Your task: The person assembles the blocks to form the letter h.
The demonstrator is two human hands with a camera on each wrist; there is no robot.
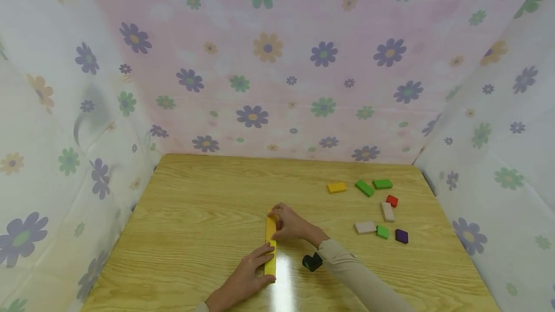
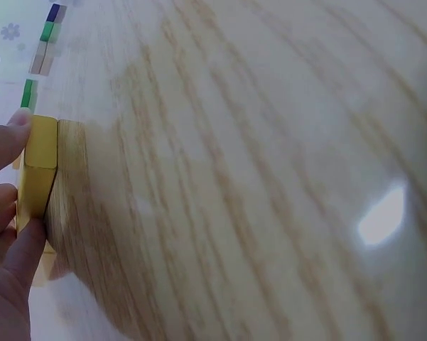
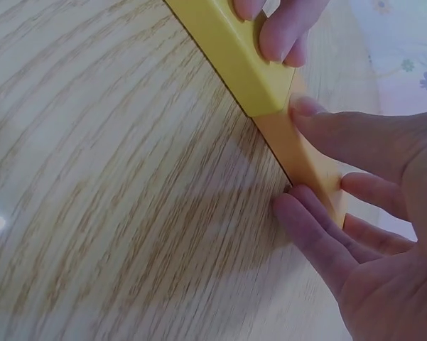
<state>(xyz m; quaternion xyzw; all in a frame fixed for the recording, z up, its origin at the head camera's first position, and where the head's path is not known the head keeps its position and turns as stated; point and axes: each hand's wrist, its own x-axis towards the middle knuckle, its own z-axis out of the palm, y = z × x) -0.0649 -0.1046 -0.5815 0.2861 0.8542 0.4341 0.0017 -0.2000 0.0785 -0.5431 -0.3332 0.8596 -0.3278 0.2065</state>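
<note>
A: ok what are your hands up to? start with the head cam

B: So my left hand (image 1: 247, 273) has the yellow block (image 1: 270, 267) pinched, fingers over its far part and thumb down at the near end. My right hand (image 1: 295, 225) is pinching the orange block (image 1: 270, 229), fingertips at the far end, thumb close to the seam. Both blocks lie on the wooden table (image 1: 195, 206) in one line, the orange one farther from me.

A: and the rest of the stuff?

B: All off to my right. A loose yellow-orange block (image 1: 336, 188), then two longer green blocks (image 1: 382, 184), a red block (image 1: 392, 201) right by one of two pale blocks (image 1: 365, 227), a small green block (image 1: 382, 232) next to the other pale one, and a purple block (image 1: 402, 236). There's also some dark object (image 1: 312, 262) by my right sleeve (image 1: 347, 264), can't make out what.

A: left wrist cam?

B: Yellow block at the left edge, thumb low on it, a fingertip up top, so yeah, pinched. Purple, green and pale ones are lined up in the background.

A: right wrist?

B: Best angle tbh. The two blocks touch end to end. My thumb's on the orange one just past the join, fingers farther along, and my left fingertips show on the yellow one.
</note>
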